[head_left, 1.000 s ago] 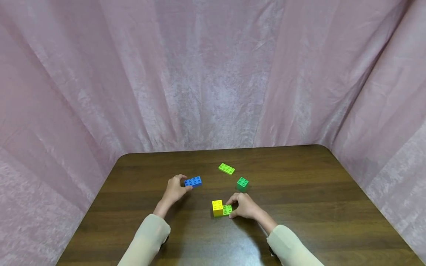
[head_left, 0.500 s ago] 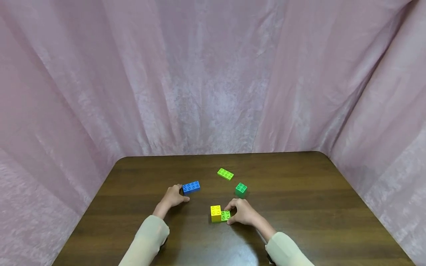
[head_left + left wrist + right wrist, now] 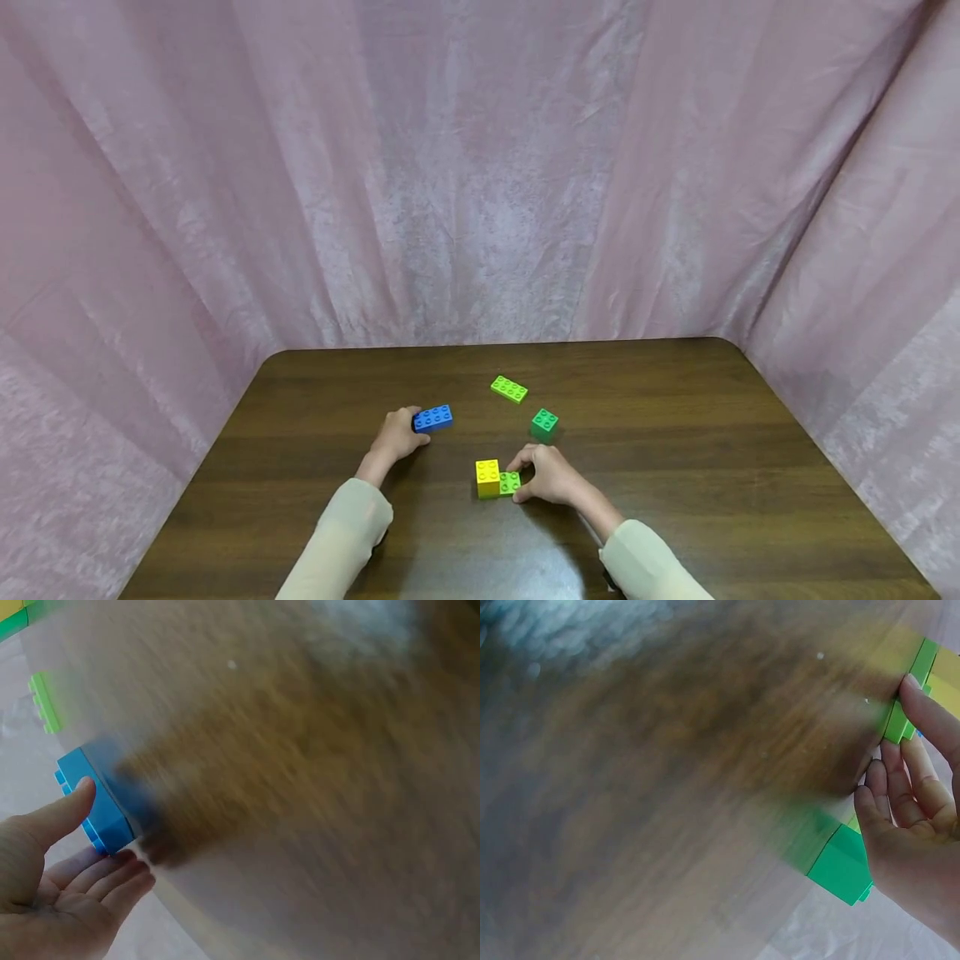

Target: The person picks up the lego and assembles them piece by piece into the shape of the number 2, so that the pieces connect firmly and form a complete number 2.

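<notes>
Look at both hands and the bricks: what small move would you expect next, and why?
Probably the left hand lifts the blue brick: its thumb and fingers already pinch it on the table, while the right hand steadies the yellow brick and the small green brick.

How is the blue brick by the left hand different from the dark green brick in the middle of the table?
The blue brick is long, with two rows of four studs; the dark green brick is short and square, with four. The left hand touches the blue brick, thumb on top; no hand touches the dark green brick. Both sit studs-up on the table.
</notes>
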The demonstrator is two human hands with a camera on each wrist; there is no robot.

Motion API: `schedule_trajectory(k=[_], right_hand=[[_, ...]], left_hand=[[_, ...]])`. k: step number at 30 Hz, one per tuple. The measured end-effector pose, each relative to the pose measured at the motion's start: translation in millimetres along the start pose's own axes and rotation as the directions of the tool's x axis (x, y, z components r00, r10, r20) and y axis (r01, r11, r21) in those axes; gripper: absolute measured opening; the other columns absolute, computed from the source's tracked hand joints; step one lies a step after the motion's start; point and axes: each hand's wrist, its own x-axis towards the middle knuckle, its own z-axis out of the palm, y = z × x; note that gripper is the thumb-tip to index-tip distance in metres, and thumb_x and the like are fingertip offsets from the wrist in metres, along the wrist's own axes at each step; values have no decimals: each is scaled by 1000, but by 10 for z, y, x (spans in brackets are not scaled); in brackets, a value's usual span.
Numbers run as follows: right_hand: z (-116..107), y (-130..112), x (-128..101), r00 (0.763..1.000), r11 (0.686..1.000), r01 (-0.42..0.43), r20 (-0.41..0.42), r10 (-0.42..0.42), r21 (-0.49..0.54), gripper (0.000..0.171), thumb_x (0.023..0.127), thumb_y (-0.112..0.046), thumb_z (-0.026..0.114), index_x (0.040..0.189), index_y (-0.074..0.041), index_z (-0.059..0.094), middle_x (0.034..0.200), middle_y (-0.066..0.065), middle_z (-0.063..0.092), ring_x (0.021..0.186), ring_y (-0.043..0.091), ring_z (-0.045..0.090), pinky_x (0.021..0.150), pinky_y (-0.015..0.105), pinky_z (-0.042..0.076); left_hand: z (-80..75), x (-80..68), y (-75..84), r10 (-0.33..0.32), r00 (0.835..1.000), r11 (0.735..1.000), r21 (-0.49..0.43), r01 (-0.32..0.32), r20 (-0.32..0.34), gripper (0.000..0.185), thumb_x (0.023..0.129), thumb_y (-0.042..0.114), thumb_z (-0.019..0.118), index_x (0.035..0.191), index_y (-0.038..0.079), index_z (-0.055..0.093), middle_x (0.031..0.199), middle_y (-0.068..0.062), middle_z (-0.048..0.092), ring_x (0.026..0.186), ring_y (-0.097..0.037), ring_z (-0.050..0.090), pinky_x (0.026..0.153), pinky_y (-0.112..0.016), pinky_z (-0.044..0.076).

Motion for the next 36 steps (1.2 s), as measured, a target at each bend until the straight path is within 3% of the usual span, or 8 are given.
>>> schedule_trajectory(k=[6, 14, 19, 24, 31, 36], right_hand=[[-6, -3, 6, 1000, 1000, -15, 11, 15, -1, 34, 63, -6, 88, 94, -4, 74, 96, 6, 71, 94, 23, 62, 81, 29, 51], [-20, -13, 67, 1000, 1000, -14, 14, 14, -1, 33, 64, -8, 88, 94, -5, 74, 97, 5, 71, 94, 21, 62, 82, 28, 51], [-31, -16, 75, 1000, 1000, -5, 12, 5, 2, 33, 64, -6, 88, 94, -3, 74, 96, 6, 71, 94, 22, 62, 82, 29, 52], [-10, 7, 19, 1000, 1000, 6, 20, -6, 1, 32, 64, -7, 88, 93, -4, 74, 96, 6, 71, 94, 24, 62, 81, 28, 51], [0, 26, 7, 1000, 1000, 10, 27, -10, 1, 33, 63, -7, 89, 92, -4, 74, 95, 6, 71, 96, 24, 62, 83, 29, 51], [-23, 13, 16, 1000, 1000, 7, 23, -7, 16, 32, 64, -6, 88, 92, -3, 74, 94, 7, 71, 93, 23, 61, 79, 26, 51]], left_hand=[[42, 9, -21, -22, 1000, 1000, -6, 22, -22, 46, 83, 1, 72, 126, -9, 59, 124, -29, 63, 113, -38, 62, 97, -53, 50], [-17, 41, -71, -44, 998, 997, -58, 41, -54, 38, 85, 1, 70, 120, -9, 63, 121, -28, 65, 112, -36, 62, 97, -51, 51], [-32, 63, -70, 4, 994, 998, -68, -11, -106, 36, 82, 1, 69, 115, -12, 64, 115, -29, 66, 109, -38, 63, 95, -50, 52], [-5, 21, -61, 31, 993, 996, -76, -40, -118, 33, 80, 0, 71, 110, -13, 65, 108, -28, 69, 103, -36, 65, 90, -48, 54], [-17, -3, -18, 39, 986, 989, -137, -61, -162, 32, 81, 3, 73, 108, -14, 66, 91, -21, 70, 80, -22, 61, 71, -34, 53], [-46, -22, 91, 43, 987, 977, -201, -75, -157, 34, 84, 5, 71, 112, -14, 63, 100, -26, 69, 89, -29, 66, 80, -42, 57]])
